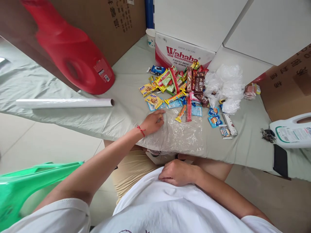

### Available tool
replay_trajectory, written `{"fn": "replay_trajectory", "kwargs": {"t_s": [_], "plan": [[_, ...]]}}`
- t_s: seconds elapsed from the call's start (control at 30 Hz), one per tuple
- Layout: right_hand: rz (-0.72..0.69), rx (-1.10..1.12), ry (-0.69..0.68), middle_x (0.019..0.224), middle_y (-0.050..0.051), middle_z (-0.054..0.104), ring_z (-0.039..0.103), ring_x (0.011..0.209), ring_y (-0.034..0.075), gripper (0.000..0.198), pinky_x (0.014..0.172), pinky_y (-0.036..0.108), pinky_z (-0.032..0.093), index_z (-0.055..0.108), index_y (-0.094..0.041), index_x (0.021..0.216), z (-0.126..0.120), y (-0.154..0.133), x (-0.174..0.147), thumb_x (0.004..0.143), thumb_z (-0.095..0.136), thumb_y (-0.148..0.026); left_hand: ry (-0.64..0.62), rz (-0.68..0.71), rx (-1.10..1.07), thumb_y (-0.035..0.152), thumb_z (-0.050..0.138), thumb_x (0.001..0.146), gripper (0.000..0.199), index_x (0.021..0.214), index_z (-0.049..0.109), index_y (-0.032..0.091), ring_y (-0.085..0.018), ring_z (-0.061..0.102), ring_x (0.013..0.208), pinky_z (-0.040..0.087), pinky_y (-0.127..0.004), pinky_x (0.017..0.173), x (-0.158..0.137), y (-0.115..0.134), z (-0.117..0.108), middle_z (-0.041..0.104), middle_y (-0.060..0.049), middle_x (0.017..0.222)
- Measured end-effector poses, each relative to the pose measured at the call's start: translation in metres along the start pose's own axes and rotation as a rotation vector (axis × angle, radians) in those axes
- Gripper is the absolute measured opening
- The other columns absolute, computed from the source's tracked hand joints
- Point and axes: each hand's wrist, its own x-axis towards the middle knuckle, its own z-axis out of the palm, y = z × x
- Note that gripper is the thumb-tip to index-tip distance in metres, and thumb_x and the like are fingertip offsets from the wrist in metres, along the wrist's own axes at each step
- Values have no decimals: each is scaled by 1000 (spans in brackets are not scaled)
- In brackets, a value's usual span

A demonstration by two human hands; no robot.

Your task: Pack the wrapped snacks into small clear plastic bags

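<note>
My left hand (pixel 152 122), with a red string bracelet and a ring, rests on the cloth at the left edge of a clear plastic bag (pixel 184 136). Its fingers are loosely bent and a little apart, touching the bag's edge. The bag lies flat at the front of the table. Just beyond my fingertips is a yellow biscuit packet (pixel 155 101). A pile of wrapped snacks (pixel 179 81) spreads behind the bag, with a red stick packet (pixel 189 110) on its far edge. My right hand (pixel 178 172) lies on my white shirt in my lap, fingers curled together, holding nothing visible.
Crumpled clear bags (pixel 228 82) lie right of the snacks, before a Wahaha carton (pixel 179 53). A white roll (pixel 65 103) and a red jug (pixel 75 58) are at left. A white bottle (pixel 293 132) and a black phone (pixel 280 160) are at right; a green stool (pixel 36 181) stands below left.
</note>
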Motion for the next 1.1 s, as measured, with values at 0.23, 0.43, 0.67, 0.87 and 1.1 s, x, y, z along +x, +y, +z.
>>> {"fn": "replay_trajectory", "kwargs": {"t_s": [0.23, 0.43, 0.67, 0.87, 1.1], "plan": [[386, -184, 687, 120, 12, 73, 64, 118, 26, 29, 106, 45, 51, 71, -21, 123, -56, 34, 24, 105, 48, -26, -64, 104, 124, 17, 46, 83, 31, 107, 66, 21, -23, 51, 145, 27, -53, 128, -8, 11, 11, 62, -10, 150], [496, -428, 615, 163, 16, 44, 34, 153, 37, 49, 125, 61, 30, 58, -15, 148, -26, 66, 45, 104, 53, -37, 111, -140, 308, 27, 32, 101, 47, 140, 58, 18, -26, 48, 148, 18, -60, 129, -6, 15, 10, 57, -13, 155], [434, -135, 575, 146, 13, 63, 55, 139, 31, 39, 118, 52, 43, 69, -23, 135, -28, 48, 11, 99, 60, -36, 81, -149, 485, 46, 26, 107, 57, 156, 49, 27, -32, 36, 156, 8, -73, 125, -11, 36, 28, 39, -13, 168], [860, -162, 890, 104, 9, 78, 72, 95, 25, 38, 84, 33, 53, 74, -21, 106, -134, 95, -12, 105, 43, -43, -27, -99, 578, 54, 28, 106, 60, 160, 42, 32, -35, 26, 160, 6, -80, 120, -16, 41, 32, 29, -12, 172], [1218, -299, 561, 122, 20, 74, 71, 108, 33, 46, 82, 34, 50, 67, -15, 125, -192, 143, 35, 92, 66, -47, -38, -114, 577, 56, 28, 106, 61, 161, 40, 33, -34, 25, 160, 6, -80, 120, -13, 43, 30, 26, -10, 173]]}}
